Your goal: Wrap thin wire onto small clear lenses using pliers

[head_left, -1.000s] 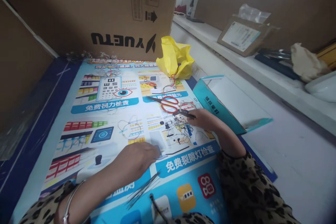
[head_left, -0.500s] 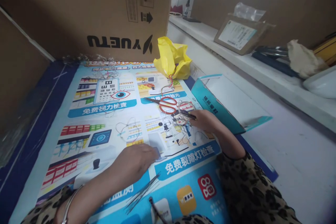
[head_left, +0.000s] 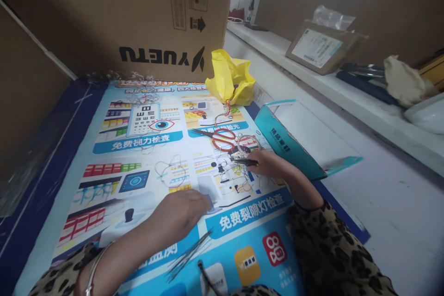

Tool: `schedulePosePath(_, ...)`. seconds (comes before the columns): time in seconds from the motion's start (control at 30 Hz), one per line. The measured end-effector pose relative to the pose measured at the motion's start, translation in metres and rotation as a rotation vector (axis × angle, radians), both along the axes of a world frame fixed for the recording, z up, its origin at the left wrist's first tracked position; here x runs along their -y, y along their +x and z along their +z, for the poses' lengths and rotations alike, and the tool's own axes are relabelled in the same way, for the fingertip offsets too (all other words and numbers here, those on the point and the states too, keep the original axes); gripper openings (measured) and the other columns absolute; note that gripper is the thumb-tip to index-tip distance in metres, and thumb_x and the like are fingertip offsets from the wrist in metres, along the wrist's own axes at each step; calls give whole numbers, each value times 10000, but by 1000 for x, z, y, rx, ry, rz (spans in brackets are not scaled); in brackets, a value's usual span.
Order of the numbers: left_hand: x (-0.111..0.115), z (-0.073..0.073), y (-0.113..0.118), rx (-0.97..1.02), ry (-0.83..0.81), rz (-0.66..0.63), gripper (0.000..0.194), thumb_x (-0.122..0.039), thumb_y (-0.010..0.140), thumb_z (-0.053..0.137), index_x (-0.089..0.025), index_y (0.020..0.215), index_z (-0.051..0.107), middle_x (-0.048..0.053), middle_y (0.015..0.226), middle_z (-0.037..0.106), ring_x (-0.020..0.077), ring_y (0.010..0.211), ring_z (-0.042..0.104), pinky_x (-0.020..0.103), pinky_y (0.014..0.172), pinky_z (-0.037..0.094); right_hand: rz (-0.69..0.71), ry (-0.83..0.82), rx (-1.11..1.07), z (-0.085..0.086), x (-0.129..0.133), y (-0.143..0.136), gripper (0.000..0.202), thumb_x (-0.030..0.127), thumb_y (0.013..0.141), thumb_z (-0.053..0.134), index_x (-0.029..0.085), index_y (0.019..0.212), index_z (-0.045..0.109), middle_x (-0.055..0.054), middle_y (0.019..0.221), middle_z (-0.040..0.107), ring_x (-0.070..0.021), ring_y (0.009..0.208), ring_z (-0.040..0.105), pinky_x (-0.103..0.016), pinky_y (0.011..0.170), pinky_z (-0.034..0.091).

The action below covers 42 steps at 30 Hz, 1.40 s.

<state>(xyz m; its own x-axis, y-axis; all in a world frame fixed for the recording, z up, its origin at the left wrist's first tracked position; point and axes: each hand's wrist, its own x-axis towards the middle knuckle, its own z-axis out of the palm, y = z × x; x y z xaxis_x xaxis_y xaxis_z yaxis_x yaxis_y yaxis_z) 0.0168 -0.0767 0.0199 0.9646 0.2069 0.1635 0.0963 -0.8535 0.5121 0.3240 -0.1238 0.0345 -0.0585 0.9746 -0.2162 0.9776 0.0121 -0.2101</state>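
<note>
My right hand (head_left: 265, 164) is closed around a slim dark tool (head_left: 244, 162) that looks like tweezers, its tip pointing left over a tangle of fine wires (head_left: 248, 180) on the printed poster (head_left: 243, 215). Just beyond it lie a pale wire coil (head_left: 248, 143) and scissors (head_left: 222, 139) with orange handles, blades to the left. My left hand (head_left: 185, 210) rests low over the poster, its fingers pressed together; whatever they pinch is hidden. In front of that hand lies a bundle of thin dark wires (head_left: 190, 254). Fine wire loops (head_left: 171, 171) sit beyond it.
Crumpled yellow paper (head_left: 231, 78) stands at the back with wires beside it. A teal open box (head_left: 284, 136) is right of my right hand. A large cardboard box (head_left: 145, 18) closes off the back. Along the right runs a ledge (head_left: 277, 48) with a packet (head_left: 315, 48).
My right hand has lowered slightly towards me, and the dark tool's tip now points more level to the left. My left hand stays nearly still. The view has shifted slightly.
</note>
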Motion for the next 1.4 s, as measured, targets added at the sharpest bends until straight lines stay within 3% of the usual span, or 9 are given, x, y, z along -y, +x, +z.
schedulePosePath(0.07, 0, 0, 0, 7, 1, 1, 294, -259, 907, 333, -235, 1022, 603, 31, 934, 670, 161, 918, 601, 291, 774, 487, -34, 0, -118, 4, 2, 7, 249, 374, 774, 512, 146, 693, 576, 0, 616, 531, -97, 572, 439, -217, 513, 269)
schedulePosePath(0.17, 0, 0, 0, 17, 2, -4, 298, -260, 910, 329, -235, 1018, 606, 33, 930, 670, 159, 915, 601, 289, 773, 486, -141, -71, -507, 9, 6, 16, 338, 469, 780, 504, 151, 668, 521, 53, 533, 383, -65, 502, 337, -213, 470, 231)
schedulePosePath(0.27, 0, 0, 0, 14, -3, -4, 299, -262, 911, 327, -238, 1012, 607, 31, 919, 670, 158, 912, 601, 287, 766, 486, -239, -149, -814, 10, 9, 20, 331, 469, 752, 557, 149, 681, 516, 65, 533, 358, -50, 476, 295, -215, 448, 206)
schedulePosePath(0.57, -1, -3, -1, 5, -3, -4, 297, -267, 909, 328, -239, 1017, 603, 31, 937, 668, 154, 917, 599, 278, 785, 479, -325, -200, -975, 9, 9, 21, 294, 398, 720, 605, 125, 827, 616, 46, 534, 466, -45, 431, 357, -213, 411, 235)
schedulePosePath(0.77, -2, -2, 0, -2, -13, -1, 291, -264, 905, 335, -250, 1022, 601, 27, 946, 668, 156, 929, 598, 281, 791, 479, -326, -135, -855, 10, 11, 25, 307, 357, 711, 591, 143, 931, 595, 44, 608, 485, -65, 509, 397, -220, 485, 307)
schedulePosePath(1.03, -3, -4, 0, -60, -7, -18, 273, -234, 896, 358, -241, 1040, 590, 21, 991, 662, 165, 948, 587, 301, 810, 473, -391, 99, -108, 8, 6, 26, 216, 305, 744, 493, 173, 862, 616, -6, 677, 582, -123, 616, 487, -227, 530, 299)
schedulePosePath(1.2, -3, -3, 0, -47, -17, -5, 283, -240, 898, 349, -246, 1037, 595, 24, 983, 664, 161, 948, 589, 294, 807, 474, -411, 127, 52, 12, 9, 17, 218, 346, 758, 499, 179, 842, 612, -46, 711, 615, -136, 608, 483, -240, 517, 247)
schedulePosePath(1.27, -3, -3, 0, -29, -18, -1, 287, -247, 901, 342, -247, 1031, 598, 25, 965, 666, 158, 936, 594, 289, 793, 479, -329, 191, 89, 15, 8, 9, 210, 314, 791, 465, 170, 825, 615, -60, 744, 618, -138, 639, 495, -237, 539, 261)
schedulePosePath(1.4, -3, -4, 0, -1, -22, 3, 287, -250, 901, 340, -246, 1022, 601, 26, 951, 669, 155, 925, 598, 284, 783, 481, -1, 250, 50, 11, -2, -10, 193, 246, 813, 461, 173, 848, 637, -59, 781, 622, -153, 743, 521, -235, 645, 324)
